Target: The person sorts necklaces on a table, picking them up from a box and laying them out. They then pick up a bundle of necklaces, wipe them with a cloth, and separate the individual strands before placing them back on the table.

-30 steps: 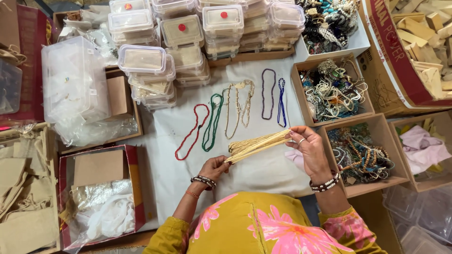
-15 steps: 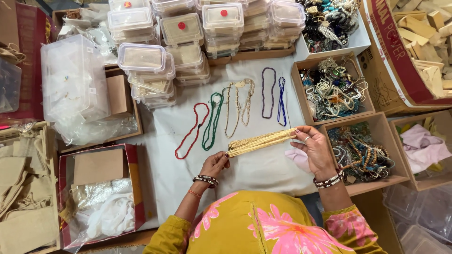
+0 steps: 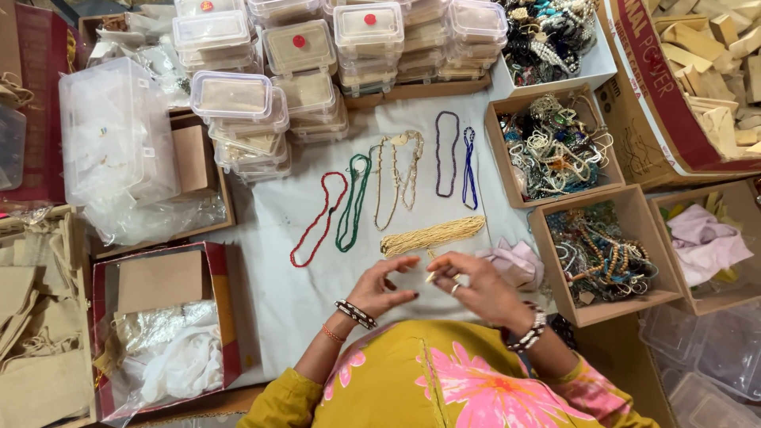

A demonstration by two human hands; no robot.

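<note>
A bundle of cream bead strands lies across the white cloth, free of both hands. Just below it, my left hand hovers with its fingers apart and holds nothing. Close beside it is my right hand with curled fingers. A small pale bit shows at its fingertips, and I cannot tell whether it is held. Above the bundle, several necklaces lie side by side: red, green, cream, purple and blue.
Stacks of clear plastic boxes line the far edge. On the right stand cardboard boxes of mixed jewellery. A crumpled pink cloth lies by my right hand. An open red box with wrapping and cloth bags are at left.
Both hands have let go of the cream bead bundle, which now lies on the cloth. The hands have drawn back toward my body and come close together.
</note>
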